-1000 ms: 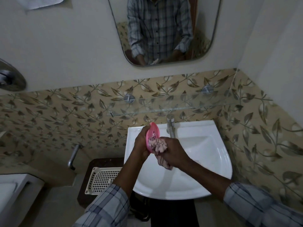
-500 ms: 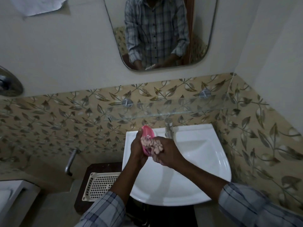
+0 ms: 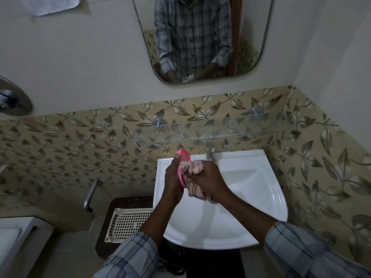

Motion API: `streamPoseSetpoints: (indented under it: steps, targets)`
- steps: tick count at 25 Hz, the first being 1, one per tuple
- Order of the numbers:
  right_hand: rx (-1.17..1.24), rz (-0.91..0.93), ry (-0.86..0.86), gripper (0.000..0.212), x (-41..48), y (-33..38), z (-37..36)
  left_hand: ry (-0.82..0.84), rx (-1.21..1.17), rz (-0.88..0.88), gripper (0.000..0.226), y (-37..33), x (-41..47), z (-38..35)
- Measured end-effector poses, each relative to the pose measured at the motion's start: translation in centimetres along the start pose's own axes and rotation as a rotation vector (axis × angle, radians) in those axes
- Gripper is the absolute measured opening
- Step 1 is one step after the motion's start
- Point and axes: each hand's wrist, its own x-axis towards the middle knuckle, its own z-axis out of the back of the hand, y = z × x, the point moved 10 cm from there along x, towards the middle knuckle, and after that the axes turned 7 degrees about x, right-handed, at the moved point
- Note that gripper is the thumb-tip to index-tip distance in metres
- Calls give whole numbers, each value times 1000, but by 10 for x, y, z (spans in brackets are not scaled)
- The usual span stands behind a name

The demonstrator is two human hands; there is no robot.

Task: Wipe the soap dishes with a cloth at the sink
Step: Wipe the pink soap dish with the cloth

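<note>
I count one pink soap dish [image 3: 183,166] gripped upright in my left hand [image 3: 173,182] over the one sink [image 3: 251,199]; my right hand [image 3: 209,180] clenches one striped cloth [image 3: 193,178] against it.

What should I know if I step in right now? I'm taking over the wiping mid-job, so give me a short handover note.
Left hand: shut on the pink soap dish, held on edge above the sink.
Right hand: shut on the striped cloth, pressed against the dish's inner face, one end hanging down.
Tap sits just behind the hands; no running water visible.
Done: wiping of this dish is under way; how clean it is cannot be told.
Left: finish this dish and set it down. No other soap dish is in view; a white perforated tray lies left of the sink.
</note>
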Motion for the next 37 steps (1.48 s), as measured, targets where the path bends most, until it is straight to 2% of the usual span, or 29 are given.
streamPoseSetpoints:
  steps: [2, 3, 4, 5, 7, 9, 11, 12, 13, 15, 16, 19, 20, 21, 23, 24, 26, 27, 28, 30, 32, 34, 37]
  targets:
    - [331, -337, -145, 17, 17, -24, 11, 82, 39, -81, 37, -4, -7, -15]
    - [488, -453, -186, 19, 24, -27, 10, 99, 21, -92, 37, -4, -11, -21]
    - [540, -505, -214, 19, 30, -24, 9, 90, -2, -93, 37, -3, -13, -22]
    - [455, -478, -226, 18, 35, -18, 12, 74, -26, -85, 36, 0, -14, -20]
    - [91, -221, -128, 7, 36, 8, 9, 53, -71, -28, 41, 4, -10, -13]
    - [-176, 29, 140, 6, 14, 24, -14, 34, -112, 56, 53, 4, -4, -2]
    - [-399, 248, 367, 6, -13, 25, -21, 28, -145, 113, 50, 3, 1, 8]
    - [-469, 336, 358, 11, -13, 30, -12, 39, -168, 140, 51, 6, 2, 10]
    - [-454, 371, 259, 15, -5, 38, 4, 62, -191, 170, 53, 9, 2, 9]
    - [-382, 352, 24, 23, 18, 55, 26, 109, -224, 179, 51, 12, -1, 0]
    - [-404, 333, -12, 28, 24, 62, 22, 130, -248, 174, 50, 11, -2, -5]
    - [-701, 233, 56, 38, 9, 42, -21, 160, -304, 183, 54, 13, -4, -18]
    - [-693, 244, 117, 37, -7, 38, -33, 135, -288, 196, 61, 16, -4, -13]
    - [-599, 249, 204, 34, -20, 35, -39, 115, -274, 213, 68, 20, -5, -7]
    - [-329, 138, 319, 21, -27, 30, -25, 77, -283, 220, 74, 24, -4, 12]
    - [-214, 58, 265, 17, -19, 26, -6, 84, -308, 205, 76, 25, -2, 21]
    - [-122, -75, -7, 14, 3, 16, 47, 207, -385, 190, 92, 21, -3, 22]
    - [-178, -62, -114, 17, 10, 19, 63, 274, -397, 196, 99, 19, -6, 17]
    - [-237, -1, -153, 24, 16, 27, 62, 324, -394, 206, 101, 19, -10, 8]
    - [-311, 147, -107, 38, 20, 51, 30, 343, -338, 210, 93, 22, -13, -8]
    - [-444, 173, -26, 46, 15, 51, -9, 315, -336, 203, 84, 24, -17, -22]
    - [-479, 192, 62, 49, 2, 40, -30, 258, -411, 224, 80, 25, -20, -25]
    - [-458, 258, 351, 50, -22, 26, -40, 134, -416, 278, 44, 33, -22, -12]
